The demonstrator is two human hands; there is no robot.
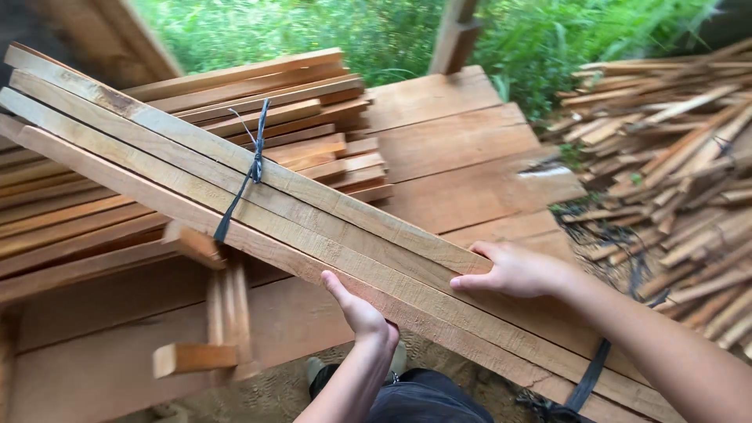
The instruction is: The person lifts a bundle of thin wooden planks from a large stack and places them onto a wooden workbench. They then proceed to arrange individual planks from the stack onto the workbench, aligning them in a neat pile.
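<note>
Head view. Bundle of long slats (pixel 313 227) lies diagonally, upper left to lower right, across a plank table (pixel 462 149). Black strap (pixel 244 176) wraps bundle near its left third; 2nd dark strap (pixel 589 376) at lower-right end.

L hand (pixel 362 313): on near edge of bundle, thumb up against the lowest slat; fingers hidden under it, so can't tell if grip is closed.
R hand (pixel 517 270): laid flat on top of bundle, fingers spread over end of a shorter top slat, pressing, not closed round anything.

Surroundings:
- Stack of shorter slats (pixel 313 125) behind bundle, on table; bundle crosses over it, touching.
- More slats (pixel 70 227) lie under bundle's left part.
- Small wooden rack (pixel 223 321) w/ upright sticks just below bundle, left of L hand.
- Loose scrap pile (pixel 674 180) on ground to the right, well apart from hands.
- Post (pixel 454 31) + green grass (pixel 313 31) beyond table.
- Dark trousers (pixel 423 399) at the bottom edge.
</note>
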